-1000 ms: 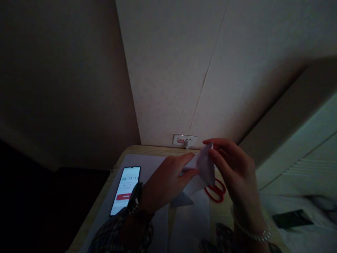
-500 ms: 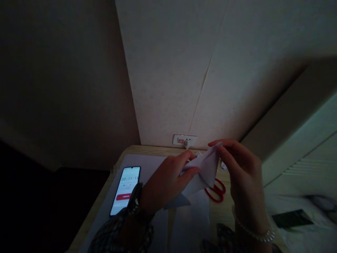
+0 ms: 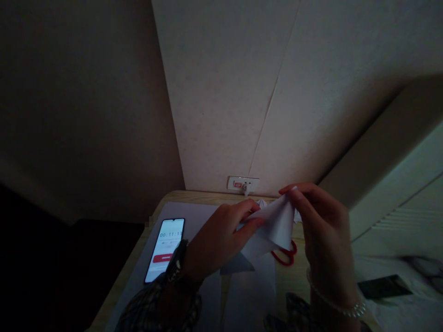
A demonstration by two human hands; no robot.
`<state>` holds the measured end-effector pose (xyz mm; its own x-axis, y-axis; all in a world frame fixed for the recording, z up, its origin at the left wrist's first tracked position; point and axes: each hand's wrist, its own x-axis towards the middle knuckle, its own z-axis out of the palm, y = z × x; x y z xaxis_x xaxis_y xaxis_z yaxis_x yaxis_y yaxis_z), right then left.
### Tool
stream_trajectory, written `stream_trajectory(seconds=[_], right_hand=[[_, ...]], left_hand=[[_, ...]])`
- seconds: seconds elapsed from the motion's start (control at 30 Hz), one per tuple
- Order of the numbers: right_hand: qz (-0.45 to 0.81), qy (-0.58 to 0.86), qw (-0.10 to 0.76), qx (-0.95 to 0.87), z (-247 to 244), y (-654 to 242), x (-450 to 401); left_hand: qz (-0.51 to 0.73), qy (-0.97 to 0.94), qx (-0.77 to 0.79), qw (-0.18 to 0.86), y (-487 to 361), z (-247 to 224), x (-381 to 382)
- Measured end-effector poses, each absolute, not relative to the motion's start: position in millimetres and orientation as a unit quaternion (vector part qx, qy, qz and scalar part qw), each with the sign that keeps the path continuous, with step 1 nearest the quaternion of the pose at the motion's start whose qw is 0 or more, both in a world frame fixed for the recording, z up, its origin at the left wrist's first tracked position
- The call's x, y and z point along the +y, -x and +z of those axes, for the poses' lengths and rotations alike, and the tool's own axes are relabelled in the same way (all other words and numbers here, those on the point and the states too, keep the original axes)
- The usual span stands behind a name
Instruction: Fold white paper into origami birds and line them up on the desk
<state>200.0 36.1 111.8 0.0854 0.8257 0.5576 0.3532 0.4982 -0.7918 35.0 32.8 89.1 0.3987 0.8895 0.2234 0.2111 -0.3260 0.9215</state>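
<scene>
A folded sheet of white paper (image 3: 277,219) is held up between both hands, above the table. My left hand (image 3: 224,237) pinches its left part between thumb and fingers. At the upper right corner, my right hand (image 3: 323,221) grips the paper's tip between thumb and forefinger. The paper's right side forms a triangular flap. Below it, red-handled scissors (image 3: 288,256) lie partly covered, only the handles showing. White paper sheets (image 3: 249,299) lie flat on the wooden table under my hands.
A phone (image 3: 166,249) showing a timer lies left of my left wrist. At the table's back edge, small folded white paper (image 3: 262,203) sits near a wall socket (image 3: 242,184) with a plug. A dark flat object (image 3: 384,287) rests on a white surface at right.
My right hand has moved slightly right with the paper's tip. The flap has swung right and now covers more of the scissors. My left hand has barely shifted.
</scene>
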Motion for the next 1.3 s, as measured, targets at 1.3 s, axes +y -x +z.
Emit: stream_trajectory(seconds=[1.3], right_hand=[[0.046,0.536,0.571,-0.62,110,-185,34]], left_hand=[[0.448,-0.647,0.357,0.503,-52,92,27]])
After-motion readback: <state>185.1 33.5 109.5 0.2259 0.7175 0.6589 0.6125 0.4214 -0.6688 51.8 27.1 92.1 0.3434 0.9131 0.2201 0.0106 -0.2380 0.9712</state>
